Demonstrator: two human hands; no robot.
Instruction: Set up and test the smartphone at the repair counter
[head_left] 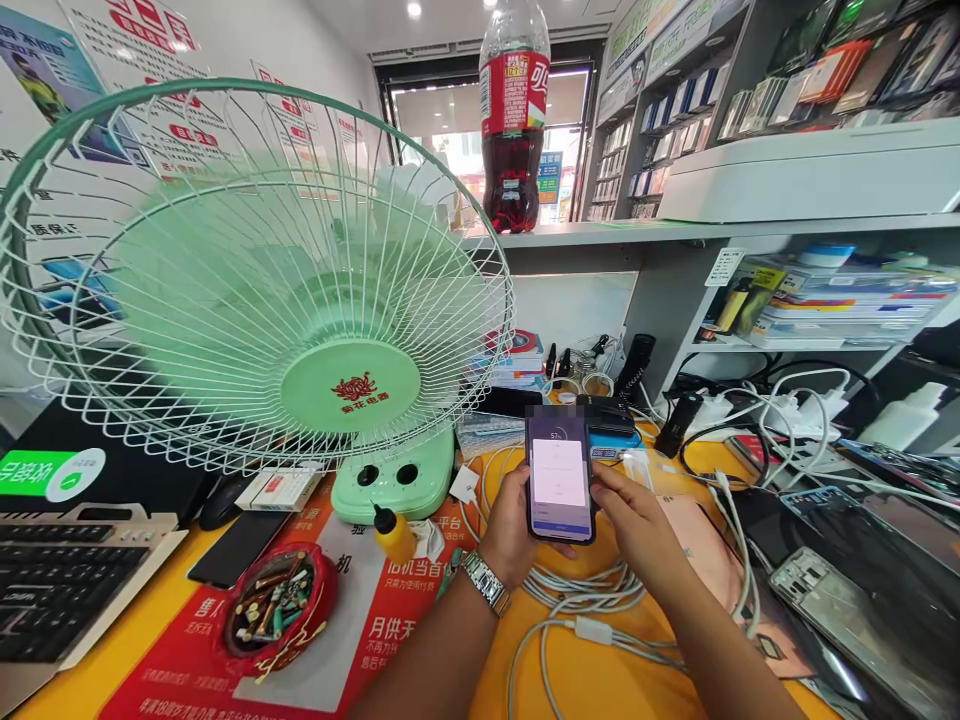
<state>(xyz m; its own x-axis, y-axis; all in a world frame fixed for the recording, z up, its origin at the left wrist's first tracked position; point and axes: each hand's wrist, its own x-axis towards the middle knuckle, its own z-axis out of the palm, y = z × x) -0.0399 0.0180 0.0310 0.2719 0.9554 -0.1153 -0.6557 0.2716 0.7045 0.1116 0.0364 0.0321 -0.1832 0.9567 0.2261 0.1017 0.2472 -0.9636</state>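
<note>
A smartphone (559, 478) stands tilted up in front of me, its lit screen showing a white pop-up panel above a blue button. My left hand (512, 525), with a metal-band watch (486, 583) on the wrist, is closed around the phone's left side and lower back. At the phone's right edge, the fingertips of my right hand (626, 515) are closed against its side; how firmly they grip is hard to make out. Below both hands a coiled white cable (592, 590) lies on the yellow tabletop (540, 665).
A green fan (349, 385) fills the left, with a laptop keyboard (60, 580), a red ashtray (281, 610) and a yellow bottle (394, 535) below. A cola bottle (514, 110) stands on the shelf. Phone parts (847, 620) and tangled cables (780, 400) lie right.
</note>
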